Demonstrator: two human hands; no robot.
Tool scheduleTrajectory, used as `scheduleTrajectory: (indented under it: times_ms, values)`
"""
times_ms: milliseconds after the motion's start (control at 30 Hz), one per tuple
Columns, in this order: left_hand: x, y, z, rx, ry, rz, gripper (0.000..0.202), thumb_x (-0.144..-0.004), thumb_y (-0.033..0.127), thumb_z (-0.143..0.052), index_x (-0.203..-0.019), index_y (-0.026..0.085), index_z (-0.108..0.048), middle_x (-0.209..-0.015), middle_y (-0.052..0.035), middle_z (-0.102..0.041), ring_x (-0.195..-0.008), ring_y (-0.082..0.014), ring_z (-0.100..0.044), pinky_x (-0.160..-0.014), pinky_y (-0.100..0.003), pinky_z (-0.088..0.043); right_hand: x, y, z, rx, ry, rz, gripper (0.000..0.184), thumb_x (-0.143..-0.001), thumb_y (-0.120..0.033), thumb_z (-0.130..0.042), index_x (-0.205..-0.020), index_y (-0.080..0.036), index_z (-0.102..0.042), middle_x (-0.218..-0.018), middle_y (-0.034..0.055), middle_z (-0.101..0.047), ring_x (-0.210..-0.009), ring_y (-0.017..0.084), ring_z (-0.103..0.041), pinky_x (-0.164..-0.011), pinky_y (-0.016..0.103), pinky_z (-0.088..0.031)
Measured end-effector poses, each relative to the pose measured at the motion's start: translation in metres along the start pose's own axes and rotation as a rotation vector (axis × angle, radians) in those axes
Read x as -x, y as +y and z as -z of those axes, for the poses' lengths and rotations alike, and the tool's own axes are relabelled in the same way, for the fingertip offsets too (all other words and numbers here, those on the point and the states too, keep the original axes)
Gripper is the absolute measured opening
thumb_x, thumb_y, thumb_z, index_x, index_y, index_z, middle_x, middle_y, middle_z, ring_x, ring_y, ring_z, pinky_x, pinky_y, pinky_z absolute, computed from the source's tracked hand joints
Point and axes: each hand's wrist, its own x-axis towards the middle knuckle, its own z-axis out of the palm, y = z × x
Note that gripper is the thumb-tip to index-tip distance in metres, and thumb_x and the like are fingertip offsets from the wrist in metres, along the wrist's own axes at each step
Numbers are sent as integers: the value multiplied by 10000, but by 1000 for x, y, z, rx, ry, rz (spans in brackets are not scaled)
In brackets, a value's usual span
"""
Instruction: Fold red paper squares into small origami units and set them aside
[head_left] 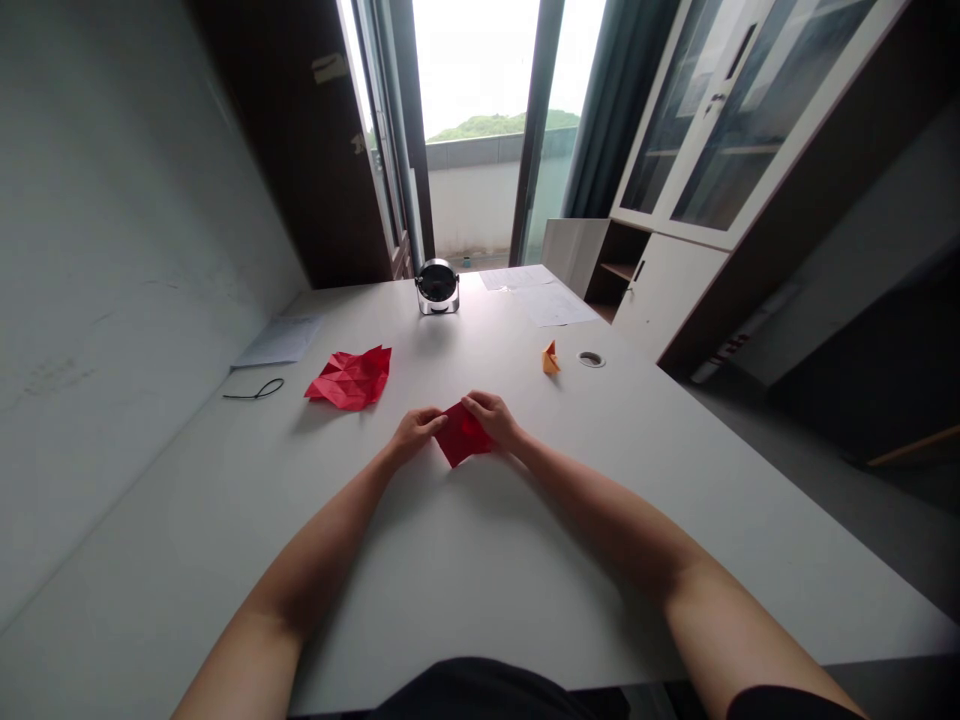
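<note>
Between my two hands is a folded piece of red paper (459,440), tilted just above or on the white table, with one corner pointing down toward me. My left hand (417,433) pinches its left edge between thumb and fingers. On the upper right edge, my right hand (493,416) grips the paper, and part of the sheet is hidden beneath it. A larger creased sheet of red paper (351,380) lies crumpled to the left. Off to the right stands a small folded orange paper figure (550,358).
A small round fan-like device (437,287) stands at the back of the white table (480,590). Paper sheets (555,304) lie back right, others (279,340) at the left wall. A black cord loop (255,389) and a cable hole (592,359) flank the work area.
</note>
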Motion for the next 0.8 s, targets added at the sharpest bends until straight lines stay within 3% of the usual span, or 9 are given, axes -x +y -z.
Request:
scheduleTrajectory:
  times_ms: [133, 233, 333, 467, 600, 700, 800]
  values:
    - [-4, 0, 4, -3, 248, -76, 294, -769, 436, -742, -797, 143, -740, -772, -45, -662, -717, -156, -579, -666, -257, -435, -2, -1, 3, -95, -20, 35, 484, -868, -640, -549, -713, -182, -564, -619, -15, -500, -566, 117, -453, -544, 251, -385]
    - [-7, -2, 8, 88, 358, -33, 310, -758, 445, -745, -842, 147, -736, -734, -35, -653, -645, -133, -537, -585, -242, -376, -2, -4, 5, -141, -62, 38, 493, -887, -651, -513, -879, -175, -638, -732, 18, -592, -655, 146, -546, -620, 275, -457]
    - [-8, -4, 11, 215, 370, 12, 321, -745, 437, -759, -893, 154, -720, -728, -23, -648, -589, -104, -489, -527, -226, -308, 0, -5, 2, -124, -126, 74, 475, -871, -607, -579, -1092, -189, -632, -914, 53, -668, -796, 180, -620, -710, 303, -501]
    - [-8, -5, 12, 315, 364, -13, 305, -724, 401, -785, -898, 164, -703, -758, -16, -640, -595, -87, -484, -533, -217, -324, 0, 3, -3, -28, -165, 134, 532, -805, -512, -699, -1231, -215, -584, -1081, 80, -692, -927, 215, -648, -744, 314, -519]
    - [-8, -4, 12, 272, 344, -40, 288, -732, 387, -770, -905, 165, -707, -764, -17, -642, -597, -88, -482, -557, -227, -363, -4, 16, -3, 97, -110, 127, 422, -792, -474, -694, -1109, -197, -667, -992, 65, -719, -873, 218, -648, -729, 319, -518]
    - [-7, -4, 10, 213, 324, -40, 290, -738, 395, -757, -908, 165, -709, -776, -24, -656, -625, -104, -515, -603, -242, -404, -7, 17, -1, 56, -69, 89, 380, -823, -501, -639, -1002, -173, -709, -917, 60, -723, -847, 224, -647, -756, 340, -513]
    - [-7, -2, 6, 152, 336, -29, 314, -712, 409, -777, -889, 159, -707, -725, -12, -641, -626, -112, -526, -613, -247, -411, -7, 10, 0, -34, -46, 56, 434, -821, -553, -622, -1018, -177, -713, -953, 68, -728, -921, 243, -643, -811, 355, -507]
